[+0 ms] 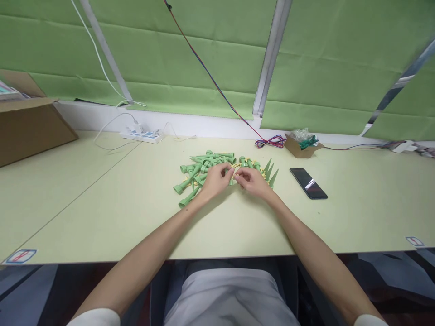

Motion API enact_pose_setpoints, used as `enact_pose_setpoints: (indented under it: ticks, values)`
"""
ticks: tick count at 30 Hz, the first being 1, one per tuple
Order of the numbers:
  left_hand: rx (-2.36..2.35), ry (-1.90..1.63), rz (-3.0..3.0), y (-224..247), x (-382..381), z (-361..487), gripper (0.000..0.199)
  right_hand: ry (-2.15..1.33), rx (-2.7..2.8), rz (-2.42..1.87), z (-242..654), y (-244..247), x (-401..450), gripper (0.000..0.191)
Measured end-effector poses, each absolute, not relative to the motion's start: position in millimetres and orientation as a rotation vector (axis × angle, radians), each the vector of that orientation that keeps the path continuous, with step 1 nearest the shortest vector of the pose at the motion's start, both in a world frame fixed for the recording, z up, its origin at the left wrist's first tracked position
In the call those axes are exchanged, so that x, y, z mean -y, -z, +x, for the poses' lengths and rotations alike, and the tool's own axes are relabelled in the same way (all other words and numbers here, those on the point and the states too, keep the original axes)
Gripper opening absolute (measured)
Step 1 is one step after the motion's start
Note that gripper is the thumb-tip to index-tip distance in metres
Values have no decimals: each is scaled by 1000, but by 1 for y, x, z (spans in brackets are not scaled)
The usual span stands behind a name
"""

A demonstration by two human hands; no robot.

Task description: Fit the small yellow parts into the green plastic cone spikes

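My left hand and my right hand meet above the table, thumbs and forefingers pinched close together. Whatever small piece lies between the fingertips is too tiny and covered to make out. Around my left hand is a loose pile of green plastic watering spikes, with hollow, flared ends and pointed tips. Small yellow pieces lie just beyond the fingertips. On the far side of my right hand, a row of green spikes with yellow pieces on or beside them points toward the right.
A black phone lies right of the spikes. Behind it stands a small cardboard box holding plastic wrap and green items, beside a coiled red-and-blue cable. A white power strip and large cardboard box are at left.
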State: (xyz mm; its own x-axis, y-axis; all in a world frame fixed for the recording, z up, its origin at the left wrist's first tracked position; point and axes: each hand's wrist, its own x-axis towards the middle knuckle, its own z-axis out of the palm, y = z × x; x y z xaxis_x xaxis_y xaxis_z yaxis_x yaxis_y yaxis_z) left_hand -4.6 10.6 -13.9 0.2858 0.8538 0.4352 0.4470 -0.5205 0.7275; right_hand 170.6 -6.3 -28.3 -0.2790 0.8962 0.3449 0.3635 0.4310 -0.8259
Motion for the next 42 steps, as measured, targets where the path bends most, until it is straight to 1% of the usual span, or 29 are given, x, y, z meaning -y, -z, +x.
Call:
enact_pose_setpoints:
  ticks: [5,10,15,23,28,33,42]
  values:
    - [-1160,-1147,2091,15,-12,-5,23,-774,1862,-1095,171,29,6,30]
    - [-1134,-1150,2066,15,-13,-5,23,-845,1790,-1040,170,28,7,24]
    - [-1127,-1165,2079,16,-13,-5,23,-868,1784,-1027,170,29,6,24]
    - [-1141,-1156,2091,16,-12,-5,25,-818,1845,-1098,171,28,8,40]
    - [-1128,-1160,2081,16,-13,-5,23,-890,1769,-1042,169,29,7,30]
    - [-1121,-1163,2075,17,-13,-4,24,-892,1777,-1027,169,28,7,26]
    - [-1141,-1150,2080,15,-12,-4,24,-813,1826,-1078,170,28,7,31]
